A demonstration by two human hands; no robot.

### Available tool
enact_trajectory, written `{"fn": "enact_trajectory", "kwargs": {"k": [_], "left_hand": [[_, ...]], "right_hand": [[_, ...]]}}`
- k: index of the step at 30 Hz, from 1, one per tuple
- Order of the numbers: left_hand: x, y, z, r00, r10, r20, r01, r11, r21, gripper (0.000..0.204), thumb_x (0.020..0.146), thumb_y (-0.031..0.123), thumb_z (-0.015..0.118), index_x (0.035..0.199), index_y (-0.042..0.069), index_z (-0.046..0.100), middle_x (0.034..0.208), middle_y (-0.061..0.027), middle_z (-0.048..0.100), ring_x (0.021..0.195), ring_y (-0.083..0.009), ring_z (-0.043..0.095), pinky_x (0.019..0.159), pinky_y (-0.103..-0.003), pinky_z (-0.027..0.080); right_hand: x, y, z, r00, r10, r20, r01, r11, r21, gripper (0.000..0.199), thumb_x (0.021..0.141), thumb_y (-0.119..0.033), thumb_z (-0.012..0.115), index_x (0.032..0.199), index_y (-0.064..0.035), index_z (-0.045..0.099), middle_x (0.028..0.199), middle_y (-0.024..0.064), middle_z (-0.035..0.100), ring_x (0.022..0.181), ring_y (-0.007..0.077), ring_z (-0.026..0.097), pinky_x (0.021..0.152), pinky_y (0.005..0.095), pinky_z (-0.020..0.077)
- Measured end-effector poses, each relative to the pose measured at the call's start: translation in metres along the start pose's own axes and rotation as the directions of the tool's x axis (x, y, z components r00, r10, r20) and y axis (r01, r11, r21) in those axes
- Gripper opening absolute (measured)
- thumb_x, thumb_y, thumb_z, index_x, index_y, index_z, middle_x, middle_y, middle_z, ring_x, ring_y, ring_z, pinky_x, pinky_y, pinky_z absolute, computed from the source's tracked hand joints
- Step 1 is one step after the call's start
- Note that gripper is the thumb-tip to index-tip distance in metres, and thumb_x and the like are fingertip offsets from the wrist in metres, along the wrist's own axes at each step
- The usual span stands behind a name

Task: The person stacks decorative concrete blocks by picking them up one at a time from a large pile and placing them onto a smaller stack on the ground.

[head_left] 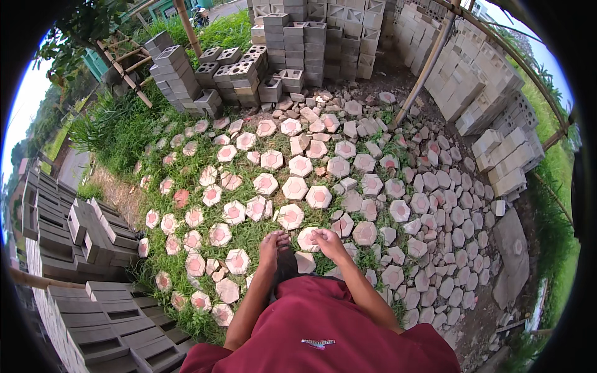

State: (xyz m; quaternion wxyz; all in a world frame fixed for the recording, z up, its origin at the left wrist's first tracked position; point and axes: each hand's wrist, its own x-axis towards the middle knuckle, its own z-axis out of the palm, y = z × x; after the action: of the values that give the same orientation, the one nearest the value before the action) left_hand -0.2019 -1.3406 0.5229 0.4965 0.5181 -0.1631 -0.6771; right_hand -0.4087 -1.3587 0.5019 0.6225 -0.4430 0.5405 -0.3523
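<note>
My left hand hangs in front of my body, its fingers curled in, and I see nothing in it. Close to its right, my right hand has its thumb and fingers drawn together, with no object showing between them. The two hands are apart, fingertips toward each other. Below them on the ground lie hexagonal paving stones, pale with reddish centres. One paving stone shows between the hands, partly covered by the right one; another paving stone lies just beyond.
Grey hollow concrete blocks are stacked at the back. More block stacks stand at the left and right. A bamboo pole rises at the back right. Grass grows between the pavers; broken stones cover the right side.
</note>
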Motion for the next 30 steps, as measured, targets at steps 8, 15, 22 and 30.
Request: {"fn": "enact_trajectory", "kwargs": {"k": [8,15,22,30], "left_hand": [[0.194,0.085,0.032,0.992,-0.107,0.060,0.107,0.994,0.010,0.025,0.094,0.023,0.046,0.106,0.003,0.055,0.087,-0.0041,0.063,0.073,-0.0116,0.059,0.059,-0.024,0.047],[0.359,0.244,0.048,0.984,0.041,0.173,-0.074,0.979,0.191,0.033,0.095,0.030,0.044,0.109,0.003,0.055,0.097,-0.0085,0.064,0.084,-0.0153,0.060,0.074,-0.031,0.048],[0.460,0.313,0.069,0.994,0.016,0.104,-0.033,0.987,0.159,0.033,0.095,0.030,0.039,0.109,0.005,0.055,0.097,-0.0042,0.063,0.087,-0.0150,0.059,0.079,-0.032,0.046],[0.574,0.316,0.115,0.988,-0.151,0.028,0.149,0.986,0.078,0.035,0.093,0.031,0.043,0.111,0.002,0.054,0.097,-0.0071,0.063,0.085,-0.0161,0.060,0.075,-0.032,0.048]], "right_hand": [[0.186,-0.051,-0.031,0.975,0.036,-0.219,-0.021,0.997,0.075,0.030,0.092,-0.028,0.057,0.096,0.0017,0.058,0.085,0.0069,0.065,0.075,0.0135,0.063,0.066,0.0241,0.0480],[0.353,-0.141,-0.016,0.987,0.001,-0.162,0.015,0.995,0.096,0.033,0.093,-0.032,0.055,0.102,-0.0004,0.057,0.096,0.0100,0.066,0.086,0.0167,0.064,0.074,0.0295,0.0500],[0.462,-0.184,-0.010,0.971,0.172,-0.164,-0.144,0.975,0.169,0.033,0.093,-0.032,0.054,0.103,-0.0015,0.057,0.097,0.0098,0.066,0.083,0.0157,0.063,0.074,0.0288,0.0493],[0.631,-0.228,-0.052,0.977,0.174,-0.124,-0.145,0.967,0.211,0.036,0.092,-0.038,0.055,0.100,-0.0024,0.059,0.093,0.0063,0.066,0.079,0.0132,0.062,0.068,0.0265,0.0488]]}}
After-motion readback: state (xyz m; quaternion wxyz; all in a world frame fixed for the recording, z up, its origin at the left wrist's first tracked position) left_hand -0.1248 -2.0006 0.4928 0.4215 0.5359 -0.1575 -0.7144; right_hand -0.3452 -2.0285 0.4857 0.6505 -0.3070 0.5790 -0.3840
